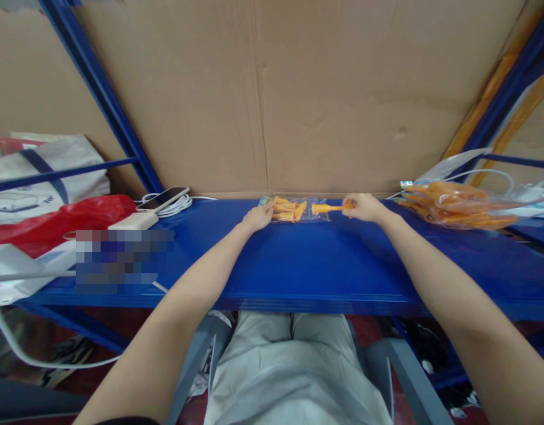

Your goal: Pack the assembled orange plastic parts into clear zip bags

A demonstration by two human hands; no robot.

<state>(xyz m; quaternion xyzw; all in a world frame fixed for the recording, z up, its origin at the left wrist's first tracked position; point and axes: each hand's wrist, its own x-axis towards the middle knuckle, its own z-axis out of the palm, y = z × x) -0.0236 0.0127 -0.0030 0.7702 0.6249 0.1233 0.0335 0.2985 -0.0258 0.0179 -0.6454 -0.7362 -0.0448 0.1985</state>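
A clear plastic bag (313,217) lies flat near the back of the blue shelf, with several orange plastic pieces (287,208) in its left part. My left hand (258,217) grips the bag's left end, fingers closed on its edge. Over the bag's right part is a single orange brush-like piece (323,208), its wide end pointing left. Its thin right end is pinched in my right hand (359,208). Whether the wide end is inside the bag or above it, I cannot tell.
To the right lies a larger clear bag of orange pieces (453,203). On the left are a phone (164,199) on a coiled white cable (176,206), a white power bank (133,222), a red bag (90,215) and a cloth bag (83,162). Cardboard (298,106) stands behind the shelf.
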